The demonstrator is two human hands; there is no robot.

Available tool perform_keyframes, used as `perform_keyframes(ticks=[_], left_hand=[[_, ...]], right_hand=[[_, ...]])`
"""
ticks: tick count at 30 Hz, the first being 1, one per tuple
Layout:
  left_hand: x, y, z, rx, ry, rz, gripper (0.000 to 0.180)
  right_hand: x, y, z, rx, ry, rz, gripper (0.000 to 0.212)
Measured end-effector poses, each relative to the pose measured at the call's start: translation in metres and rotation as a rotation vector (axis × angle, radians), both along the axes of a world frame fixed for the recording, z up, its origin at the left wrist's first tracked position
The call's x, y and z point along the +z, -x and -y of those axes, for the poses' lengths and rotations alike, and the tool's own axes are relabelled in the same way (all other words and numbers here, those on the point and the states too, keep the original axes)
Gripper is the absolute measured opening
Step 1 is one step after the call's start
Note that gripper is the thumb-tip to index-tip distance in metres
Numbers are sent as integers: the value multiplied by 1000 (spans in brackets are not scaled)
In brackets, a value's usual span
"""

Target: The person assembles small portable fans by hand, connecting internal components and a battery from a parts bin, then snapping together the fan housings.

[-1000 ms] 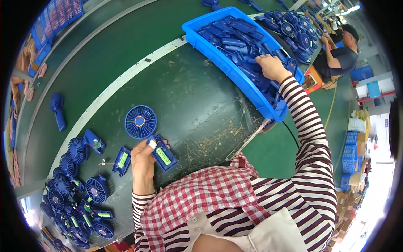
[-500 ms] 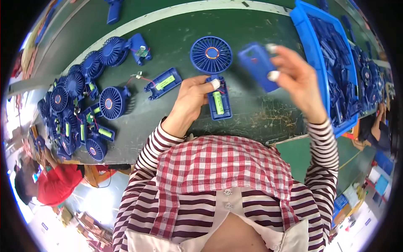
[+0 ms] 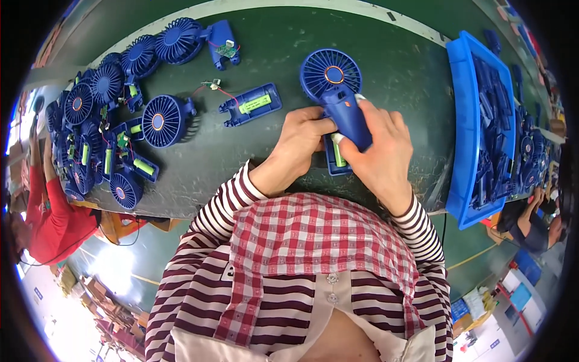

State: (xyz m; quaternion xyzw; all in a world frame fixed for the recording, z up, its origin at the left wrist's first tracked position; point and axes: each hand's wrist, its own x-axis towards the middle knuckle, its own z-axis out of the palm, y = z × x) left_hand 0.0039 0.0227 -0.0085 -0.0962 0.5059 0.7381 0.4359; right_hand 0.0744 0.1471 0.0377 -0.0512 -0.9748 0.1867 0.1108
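The blue bin (image 3: 465, 123) stands right of the right hand (image 3: 384, 149). Beyond both hands lies the round fan head (image 3: 315, 71). The left hand (image 3: 297, 140) grips the open handle half (image 3: 331, 161). The right hand grips the handle cover (image 3: 348, 118), previously held apart, now overlapping that half. Between the hands, the green battery cell (image 3: 338, 155) shows partly.

Right hand (image 3: 386, 148) to blue bin (image 3: 467, 133): open tabletop (image 3: 425, 102) between.
Ahead: fan head (image 3: 330, 72) in the way.
Left: battery housing (image 3: 274, 96), then fan pile (image 3: 105, 82), obstruct.
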Motion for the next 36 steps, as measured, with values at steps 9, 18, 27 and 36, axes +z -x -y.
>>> perform_keyframes(ticks=[9, 18, 27, 36], left_hand=[[10, -1, -3, 32, 44, 28, 23], [7, 1, -4, 55, -37, 151, 45], [7, 0, -2, 41, -76, 138, 51], [6, 1, -3, -21, -22, 104, 44]], right_hand=[[19, -28, 6, -148, 20, 136, 53], [11, -16, 16, -69, -9, 159, 56], [6, -13, 20, -56, -43, 172, 58], [0, -14, 20, -39, -85, 185, 61]])
